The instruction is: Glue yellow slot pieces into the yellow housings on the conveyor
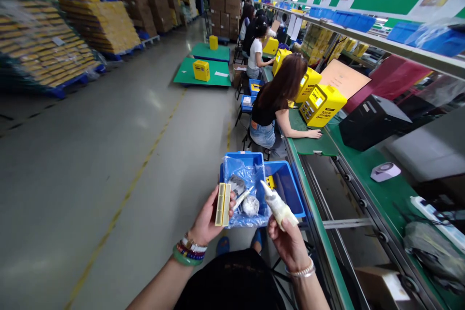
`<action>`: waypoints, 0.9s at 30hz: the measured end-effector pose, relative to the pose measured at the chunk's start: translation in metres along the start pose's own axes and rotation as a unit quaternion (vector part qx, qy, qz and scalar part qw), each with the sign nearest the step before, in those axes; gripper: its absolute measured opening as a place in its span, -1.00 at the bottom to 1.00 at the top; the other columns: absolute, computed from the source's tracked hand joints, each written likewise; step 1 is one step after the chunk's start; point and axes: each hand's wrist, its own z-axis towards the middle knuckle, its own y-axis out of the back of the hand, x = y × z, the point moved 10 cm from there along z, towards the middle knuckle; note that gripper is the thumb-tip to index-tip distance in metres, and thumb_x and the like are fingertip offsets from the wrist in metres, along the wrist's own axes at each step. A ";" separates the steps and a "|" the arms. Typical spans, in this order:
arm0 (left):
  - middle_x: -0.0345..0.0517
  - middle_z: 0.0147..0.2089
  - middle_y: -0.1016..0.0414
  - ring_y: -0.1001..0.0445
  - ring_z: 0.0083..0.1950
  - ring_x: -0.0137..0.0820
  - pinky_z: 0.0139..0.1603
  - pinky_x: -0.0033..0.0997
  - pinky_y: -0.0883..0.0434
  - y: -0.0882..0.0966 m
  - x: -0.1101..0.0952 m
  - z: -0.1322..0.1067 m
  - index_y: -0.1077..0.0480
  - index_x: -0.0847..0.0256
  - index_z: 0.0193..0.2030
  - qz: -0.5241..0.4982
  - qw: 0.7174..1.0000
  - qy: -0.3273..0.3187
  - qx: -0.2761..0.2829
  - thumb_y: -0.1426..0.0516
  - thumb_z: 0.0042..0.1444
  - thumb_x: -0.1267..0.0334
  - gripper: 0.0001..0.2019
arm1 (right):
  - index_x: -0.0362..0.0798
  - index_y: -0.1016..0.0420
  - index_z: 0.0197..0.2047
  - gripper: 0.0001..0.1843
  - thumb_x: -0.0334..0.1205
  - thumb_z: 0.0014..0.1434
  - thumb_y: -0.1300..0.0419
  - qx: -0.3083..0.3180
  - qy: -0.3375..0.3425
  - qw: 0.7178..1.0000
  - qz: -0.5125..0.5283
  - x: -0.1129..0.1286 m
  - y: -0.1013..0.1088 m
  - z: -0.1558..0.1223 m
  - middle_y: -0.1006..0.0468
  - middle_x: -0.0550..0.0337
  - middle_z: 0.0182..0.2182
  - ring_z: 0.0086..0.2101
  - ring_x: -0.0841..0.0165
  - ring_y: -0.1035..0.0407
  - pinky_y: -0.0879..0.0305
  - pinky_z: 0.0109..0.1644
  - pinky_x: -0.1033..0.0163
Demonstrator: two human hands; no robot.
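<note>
My left hand [207, 220] is closed around a pair of long cream-yellow strips [223, 205] that stand side by side. My right hand [290, 244] grips a whitish glue bottle [280, 207], its pointed nozzle tilted up and to the left. Between and beyond my hands is a blue bin [244, 157] lined with clear plastic. Inside that bin lie a second slim white tube [242, 197], a round silvery-white item [250, 206] and something grey in plastic. A second blue bin [290, 189] sits to its right with a small yellow part [270, 181] in it.
A green-edged conveyor line [316, 232] runs along my right. Ahead, a seated person in black [271, 101] rests an arm by a yellow box [321, 105]. A black box [372, 121] stands on the right bench. Pallets of stacked yellow goods [98, 19] line the left.
</note>
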 end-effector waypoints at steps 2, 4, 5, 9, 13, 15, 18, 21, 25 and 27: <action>-0.12 -0.29 -0.37 -0.39 -0.39 -0.48 -0.47 -0.53 -0.43 -0.009 -0.001 -0.005 -0.39 0.32 -0.18 0.003 1.000 -0.012 -0.005 -0.01 0.30 0.13 -0.73 | -0.03 -0.58 -0.16 -0.62 -0.12 -0.08 -0.43 0.012 0.015 0.999 -0.033 0.006 -0.003 -0.006 -0.60 0.19 -0.50 -0.55 0.41 -0.44 -0.38 -0.53 0.39; -0.11 -0.30 -0.38 -0.40 -0.38 -0.47 -0.47 -0.53 -0.42 -0.016 -0.002 -0.010 -0.41 0.32 -0.19 0.005 0.999 -0.026 -0.020 -0.01 0.30 0.13 -0.72 | -0.03 -0.59 -0.17 -0.66 -0.13 -0.05 -0.41 0.013 0.017 0.998 -0.059 0.007 -0.007 -0.012 -0.61 0.17 -0.49 -0.56 0.41 -0.43 -0.38 -0.51 0.37; -0.11 -0.29 -0.39 -0.40 -0.38 -0.47 -0.47 -0.52 -0.42 -0.020 -0.003 -0.013 -0.41 0.32 -0.19 0.004 0.999 -0.032 -0.028 -0.01 0.30 0.13 -0.71 | -0.02 -0.60 -0.19 -0.68 -0.13 -0.04 -0.40 0.015 0.013 0.997 -0.069 0.006 -0.009 -0.015 -0.61 0.17 -0.50 -0.58 0.42 -0.41 -0.37 -0.51 0.38; -0.12 -0.28 -0.39 -0.40 -0.38 -0.49 -0.46 -0.54 -0.43 -0.034 -0.007 -0.022 -0.42 0.31 -0.21 -0.004 0.998 -0.050 -0.029 -0.01 0.30 0.10 -0.70 | 0.04 -0.63 -0.24 -0.72 -0.08 -0.06 -0.40 0.004 0.011 0.995 -0.103 0.002 -0.015 -0.024 -0.61 0.19 -0.52 -0.60 0.44 -0.37 -0.32 -0.53 0.38; -0.17 -0.29 -0.37 -0.37 -0.39 -0.52 -0.46 -0.57 -0.41 -0.046 -0.016 -0.030 -0.42 0.29 -0.21 0.010 0.997 -0.081 0.005 -0.08 0.24 0.03 -0.68 | 0.03 -0.64 -0.25 -0.73 -0.07 -0.04 -0.38 -0.004 0.056 0.980 -0.189 0.014 -0.016 -0.038 -0.61 0.17 -0.54 -0.62 0.40 -0.35 -0.32 -0.52 0.31; -0.18 -0.28 -0.36 -0.36 -0.40 -0.53 -0.45 -0.57 -0.41 -0.050 -0.021 -0.035 -0.42 0.29 -0.21 0.022 0.995 -0.098 0.015 -0.11 0.21 -0.01 -0.66 | 0.02 -0.64 -0.24 -0.74 -0.08 -0.03 -0.37 -0.006 0.070 0.969 -0.238 0.022 -0.017 -0.047 -0.59 0.18 -0.58 -0.61 0.37 -0.37 -0.34 -0.50 0.29; -0.18 -0.29 -0.35 -0.35 -0.41 -0.54 -0.45 -0.57 -0.41 -0.055 -0.028 -0.041 -0.42 0.29 -0.21 0.040 0.991 -0.122 0.026 -0.13 0.17 -0.06 -0.62 | 0.01 -0.66 -0.24 -0.74 -0.11 -0.03 -0.39 -0.019 0.110 0.940 -0.322 0.042 -0.023 -0.062 -0.57 0.19 -0.62 -0.58 0.32 -0.43 -0.40 -0.46 0.29; -0.17 -0.31 -0.34 -0.34 -0.43 -0.54 -0.48 -0.56 -0.40 -0.059 -0.035 -0.047 -0.43 0.29 -0.24 0.073 0.985 -0.154 0.030 -0.13 0.16 -0.09 -0.60 | 0.04 -0.67 -0.23 -0.78 -0.15 0.00 -0.38 0.028 0.200 0.868 -0.454 0.071 -0.052 -0.075 -0.66 0.14 -0.48 -0.50 0.27 -0.53 -0.46 -0.40 0.31; -0.16 -0.30 -0.33 -0.33 -0.43 -0.53 -0.47 -0.54 -0.39 -0.063 -0.046 -0.055 -0.43 0.26 -0.19 0.109 0.973 -0.198 0.037 -0.11 0.17 -0.11 -0.60 | 0.09 -0.63 -0.12 -0.77 -0.23 0.12 -0.28 0.169 0.320 0.734 -0.575 0.093 -0.105 -0.095 -0.70 0.12 -0.29 -0.37 0.23 -0.60 -0.50 -0.36 0.35; -0.16 -0.30 -0.34 -0.34 -0.43 -0.52 -0.47 -0.52 -0.38 -0.067 -0.052 -0.060 -0.42 0.24 -0.18 0.126 0.964 -0.228 0.043 -0.11 0.17 -0.11 -0.60 | 0.07 -0.57 -0.03 -0.72 -0.25 0.18 -0.22 0.210 0.357 0.680 -0.605 0.096 -0.122 -0.104 -0.70 0.11 -0.28 -0.37 0.24 -0.60 -0.50 -0.37 0.37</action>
